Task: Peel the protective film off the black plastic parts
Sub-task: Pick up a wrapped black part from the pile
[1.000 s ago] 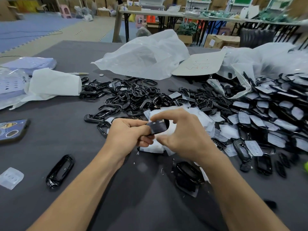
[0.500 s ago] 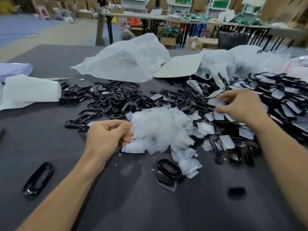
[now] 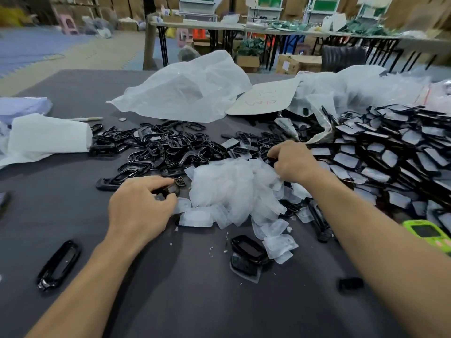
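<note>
Head view: grey table [image 3: 170, 301] fills most of the frame. L hand [image 3: 139, 206] sits left of centre at the left edge of the peeled film pile [image 3: 234, 189], thumb and index curled round a small black part [image 3: 169, 190], w/ a pale scrap of film by the thumb; blur hides the exact grip. R hand [image 3: 292, 162] is right of centre at the far edge of that pile, fingers bent down among black pieces; fingertips are hidden, so can't tell if it grips anything. Film-covered parts [image 3: 390, 162] lie stacked along the right side, just beside the R wrist. Bare black frames [image 3: 166, 147] spread in a heap above centre-left, btwn the L hand and a crumpled clear bag [image 3: 185, 91]. A pale card [image 3: 263, 98] lies right of the bag. A white folded sheet [image 3: 48, 135] is at mid-left. A single black frame [image 3: 59, 264] lies lower left, well apart from the heaps. Another black part on film [image 3: 249, 252] sits below the pile, btwn the forearms. A green device [image 3: 427, 232] shows at the right edge.
</note>
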The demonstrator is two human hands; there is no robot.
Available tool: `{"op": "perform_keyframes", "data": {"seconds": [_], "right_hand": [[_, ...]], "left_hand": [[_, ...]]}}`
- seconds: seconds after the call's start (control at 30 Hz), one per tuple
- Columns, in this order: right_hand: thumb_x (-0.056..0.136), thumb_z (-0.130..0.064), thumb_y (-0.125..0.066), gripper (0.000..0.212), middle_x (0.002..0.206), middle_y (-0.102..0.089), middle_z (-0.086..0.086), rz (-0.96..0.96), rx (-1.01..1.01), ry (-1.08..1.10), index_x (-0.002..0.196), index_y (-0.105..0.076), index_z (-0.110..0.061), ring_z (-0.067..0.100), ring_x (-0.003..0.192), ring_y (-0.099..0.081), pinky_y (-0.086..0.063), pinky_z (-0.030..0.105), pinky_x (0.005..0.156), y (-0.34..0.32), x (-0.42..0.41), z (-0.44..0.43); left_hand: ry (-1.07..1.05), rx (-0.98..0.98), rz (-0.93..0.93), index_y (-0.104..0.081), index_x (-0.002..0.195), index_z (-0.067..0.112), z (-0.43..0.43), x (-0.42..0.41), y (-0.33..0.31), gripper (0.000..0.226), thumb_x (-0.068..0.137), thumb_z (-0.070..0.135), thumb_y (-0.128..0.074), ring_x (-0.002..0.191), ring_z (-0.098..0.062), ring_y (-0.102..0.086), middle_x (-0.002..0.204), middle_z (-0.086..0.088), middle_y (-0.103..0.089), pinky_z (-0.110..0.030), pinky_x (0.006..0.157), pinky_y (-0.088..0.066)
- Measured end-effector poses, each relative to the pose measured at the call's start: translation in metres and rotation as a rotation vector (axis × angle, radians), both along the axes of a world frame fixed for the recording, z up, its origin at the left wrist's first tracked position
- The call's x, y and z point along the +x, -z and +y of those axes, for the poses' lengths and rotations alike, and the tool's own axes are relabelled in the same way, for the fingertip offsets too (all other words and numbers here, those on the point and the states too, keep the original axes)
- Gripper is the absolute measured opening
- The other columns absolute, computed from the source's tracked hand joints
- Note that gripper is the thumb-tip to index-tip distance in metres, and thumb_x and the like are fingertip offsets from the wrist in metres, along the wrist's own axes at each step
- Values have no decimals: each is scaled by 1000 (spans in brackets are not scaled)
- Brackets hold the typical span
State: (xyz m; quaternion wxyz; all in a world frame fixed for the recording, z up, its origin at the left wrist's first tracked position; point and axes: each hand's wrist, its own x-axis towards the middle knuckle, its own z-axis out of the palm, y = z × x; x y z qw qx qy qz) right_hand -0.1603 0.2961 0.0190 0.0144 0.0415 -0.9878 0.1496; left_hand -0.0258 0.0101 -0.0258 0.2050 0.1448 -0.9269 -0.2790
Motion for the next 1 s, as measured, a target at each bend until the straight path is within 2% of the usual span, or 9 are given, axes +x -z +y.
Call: {"op": "perform_keyframes", "data": {"seconds": [0.1,0.23,0.33,0.43,0.53,0.63,0.77,0.93,1.0], "right_hand": [[92,-4,-63,37,124,-73,8,33,-11,28,121,-75,-24,29,117,-65,-51,38,104,9,-3,-2],[94,-18,-65,18,92,-78,6,171,-84,72,91,-82,-22,31,95,-69,-56,45,90,9,5,1],[93,-16,-66,20,64,-72,2,285,-364,130,80,-81,-16,26,66,-66,-58,42,73,8,18,-2],[92,-22,-73,12,60,-71,-14,319,-654,167,86,-82,-25,4,51,-62,-55,28,61,7,35,-25],[90,-22,-77,9,62,-69,-26,254,-848,116,86,-81,-30,-5,55,-63,-47,11,53,14,52,-61],[90,-21,-77,14,63,-71,-16,172,-920,48,81,-79,-32,5,59,-67,-53,21,56,21,64,-95],[91,-18,-72,17,65,-73,-13,158,-916,-7,84,-80,-31,14,61,-70,-58,28,58,28,70,-110],[86,-21,-76,17,72,-71,-21,233,-798,-84,99,-83,-31,-5,68,-62,-47,10,66,36,78,-110],[84,-28,-79,22,75,-69,-31,271,-782,-152,106,-81,-32,-2,77,-61,-45,7,71,36,83,-112]], "left_hand": [[87,31,-81,-80,109,38,-3,-2,2,30,82,27,-73,123,-17,-59,123,13,-74,-37,102,-49],[45,118,-86,-80,97,45,-8,-4,3,23,78,33,-76,112,-13,-64,115,15,-75,-34,96,-52],[25,212,-78,-80,85,46,-9,-3,3,12,75,40,-81,99,-8,-67,98,21,-75,-33,88,-54],[22,313,-36,-77,76,51,-12,-3,-1,11,82,42,-75,84,12,-64,82,30,-73,-13,72,-45],[6,288,-38,-82,91,42,-22,-4,-2,29,89,20,-63,84,12,-62,98,22,-78,-4,77,-39],[11,228,-83,-82,99,37,-30,-3,-1,35,87,12,-62,85,2,-61,104,16,-78,-16,82,-43],[49,154,-90,-83,98,37,-31,-2,1,34,86,9,-68,67,18,-58,87,19,-72,1,62,-38],[-78,159,163,-83,89,39,-18,3,-6,22,83,18,-76,72,-1,-68,71,27,-70,-22,74,-52],[-78,288,255,-82,92,39,-7,5,-9,23,81,20,-78,73,5,-69,66,33,-67,-13,74,-52]]}}
